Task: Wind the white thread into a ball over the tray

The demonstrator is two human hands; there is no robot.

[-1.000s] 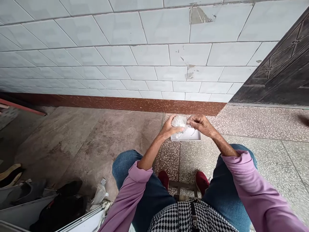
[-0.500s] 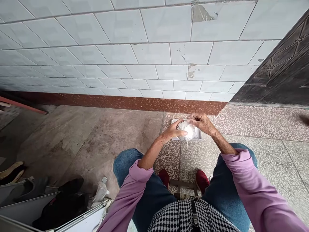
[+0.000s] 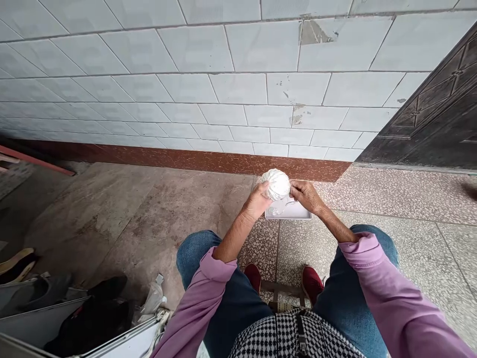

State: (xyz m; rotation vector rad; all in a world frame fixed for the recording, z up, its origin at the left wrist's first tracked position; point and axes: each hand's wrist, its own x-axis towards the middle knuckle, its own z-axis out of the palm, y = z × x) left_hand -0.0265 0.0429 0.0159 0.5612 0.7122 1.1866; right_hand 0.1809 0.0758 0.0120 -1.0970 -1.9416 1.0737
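Note:
A round white ball (image 3: pixel 276 184) with ridges over its surface looks like wound yarn or string, though I cannot tell for certain. My left hand (image 3: pixel 258 200) grips it from the left, thumb showing on the near side. At the ball's right edge, my right hand (image 3: pixel 304 195) has its fingers pinched together. Whatever they hold, if anything, is too small to make out. Below both hands a shallow white tray (image 3: pixel 288 217) rests on the floor, with some pale material lying in it.
A tiled wall (image 3: pixel 231 89) with a brown base strip rises in front. A dark door (image 3: pixel 439 119) stands at the right. At lower left are white boxes (image 3: pixel 44 320) with dark shoes, and a crumpled clear plastic bag (image 3: pixel 153 296).
My left hand has raised and turned the ball, moving it up and left, so its rounded ridged side now faces me. My right hand has lowered slightly beside it. More of the tray shows.

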